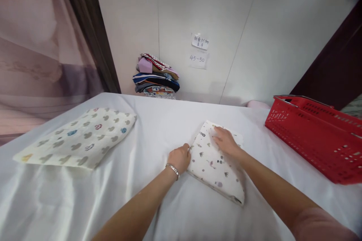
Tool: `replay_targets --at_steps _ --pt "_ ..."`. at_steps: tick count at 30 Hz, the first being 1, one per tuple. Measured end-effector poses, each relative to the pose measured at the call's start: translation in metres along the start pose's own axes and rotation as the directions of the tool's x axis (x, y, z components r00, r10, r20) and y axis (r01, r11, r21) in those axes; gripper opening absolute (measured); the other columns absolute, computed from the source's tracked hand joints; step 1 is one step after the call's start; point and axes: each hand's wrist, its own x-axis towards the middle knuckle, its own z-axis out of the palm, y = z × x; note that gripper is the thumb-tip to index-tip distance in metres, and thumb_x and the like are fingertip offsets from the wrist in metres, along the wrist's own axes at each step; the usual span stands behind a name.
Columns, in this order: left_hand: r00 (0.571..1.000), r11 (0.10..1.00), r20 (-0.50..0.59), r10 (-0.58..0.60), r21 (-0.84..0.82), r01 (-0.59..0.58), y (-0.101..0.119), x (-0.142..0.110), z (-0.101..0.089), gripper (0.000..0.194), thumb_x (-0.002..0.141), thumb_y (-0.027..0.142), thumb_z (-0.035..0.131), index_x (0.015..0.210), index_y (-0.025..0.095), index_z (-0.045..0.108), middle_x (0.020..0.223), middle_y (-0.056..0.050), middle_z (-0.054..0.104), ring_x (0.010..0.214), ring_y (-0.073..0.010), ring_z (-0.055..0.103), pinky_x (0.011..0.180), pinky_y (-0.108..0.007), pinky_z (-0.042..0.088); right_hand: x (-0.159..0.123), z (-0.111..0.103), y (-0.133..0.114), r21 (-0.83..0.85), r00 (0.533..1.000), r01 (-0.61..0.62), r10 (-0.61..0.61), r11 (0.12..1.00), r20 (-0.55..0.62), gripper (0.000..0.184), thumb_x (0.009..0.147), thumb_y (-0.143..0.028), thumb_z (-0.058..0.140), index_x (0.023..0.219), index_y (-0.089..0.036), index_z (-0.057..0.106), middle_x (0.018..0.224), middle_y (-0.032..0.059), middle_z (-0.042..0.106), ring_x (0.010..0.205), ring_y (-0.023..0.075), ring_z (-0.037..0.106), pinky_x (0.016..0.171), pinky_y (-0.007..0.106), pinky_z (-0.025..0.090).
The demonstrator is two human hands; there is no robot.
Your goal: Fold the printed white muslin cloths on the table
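Note:
A folded white cloth point(210, 163) with small grey, black and pink prints lies at an angle on the white-covered table. My left hand point(179, 158), with a silver bracelet at the wrist, has its fingers closed on the cloth's left edge. On the upper right part of the same cloth rests my right hand point(225, 141), palm down with fingers apart. Over to the left, a cream cloth point(82, 135) printed with grey, red and blue mushrooms lies flat, apart from both hands.
A red plastic basket point(313, 139) stands on the right side of the table point(158, 120). Behind the far edge rises a stack of folded fabrics point(157, 77). Two paper notes point(199, 59) hang on the pale wall. Curtains point(48, 45) hang at the left.

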Motion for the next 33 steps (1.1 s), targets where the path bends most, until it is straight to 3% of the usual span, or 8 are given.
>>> replay_targets --at_steps 4,7,13,19,27,33 --pt "1.0 0.999 -0.002 0.015 0.031 -0.015 0.0 0.001 -0.001 0.025 0.086 0.026 0.032 0.103 0.019 0.049 0.082 -0.008 0.065 0.077 -0.0215 0.062 0.066 -0.031 0.042 0.002 0.004 -0.036 0.079 0.991 0.021 -0.031 0.997 0.127 0.049 0.085 -0.039 0.033 0.13 -0.02 0.034 0.14 0.0069 0.03 0.13 0.0218 0.021 0.105 0.042 0.011" --pt "0.999 0.999 -0.001 0.037 0.039 -0.037 0.0 0.001 0.0 0.023 0.086 0.025 0.031 0.099 0.019 0.049 0.082 -0.008 0.065 0.076 -0.0216 0.062 0.064 -0.031 0.042 0.013 0.014 -0.046 0.088 0.988 -0.019 0.005 0.996 0.156 0.047 0.087 -0.04 0.031 0.129 -0.02 0.033 0.141 0.0078 0.028 0.13 0.0212 0.02 0.105 0.044 0.011" --pt "0.999 0.998 0.004 0.043 0.037 -0.043 0.0 0.002 0.001 0.025 0.089 0.029 0.028 0.095 0.019 0.05 0.082 -0.008 0.064 0.078 -0.0204 0.062 0.067 -0.03 0.043 0.022 0.032 -0.046 0.07 0.985 -0.018 0.006 0.997 0.172 0.045 0.089 -0.04 0.026 0.127 -0.018 0.033 0.142 0.0091 0.025 0.131 0.0218 0.017 0.103 0.046 0.013" --pt "0.999 0.999 0.018 0.044 0.001 -0.044 0.001 0.001 -0.002 0.035 0.089 0.045 0.027 0.094 0.019 0.051 0.084 -0.008 0.065 0.081 -0.021 0.061 0.069 -0.031 0.042 0.028 0.03 -0.048 0.038 0.983 0.031 -0.037 0.999 0.18 0.045 0.089 -0.045 0.022 0.125 -0.021 0.035 0.14 0.0078 0.029 0.13 0.0218 0.018 0.101 0.045 0.016" --pt "0.999 0.999 0.028 0.042 0.01 -0.042 0.002 0.002 -0.003 0.03 0.087 0.042 0.032 0.093 0.02 0.051 0.084 -0.007 0.065 0.082 -0.0223 0.061 0.069 -0.031 0.042 0.035 0.044 -0.051 -0.031 0.982 0.009 -0.003 0.999 0.189 0.054 0.089 -0.047 0.017 0.134 -0.017 0.025 0.145 0.0082 0.019 0.132 0.0221 0.011 0.104 0.045 0.008" --pt "0.999 1.0 0.037 0.017 0.013 -0.017 0.003 0.001 -0.005 0.03 0.087 0.042 0.033 0.094 0.02 0.051 0.086 -0.007 0.065 0.083 -0.0223 0.061 0.07 -0.032 0.042 0.031 0.036 -0.056 -0.025 0.959 -0.046 0.051 0.999 0.277 0.057 0.089 -0.047 0.015 0.137 -0.017 0.021 0.146 0.0076 0.013 0.134 0.0212 0.006 0.104 0.045 0.008"
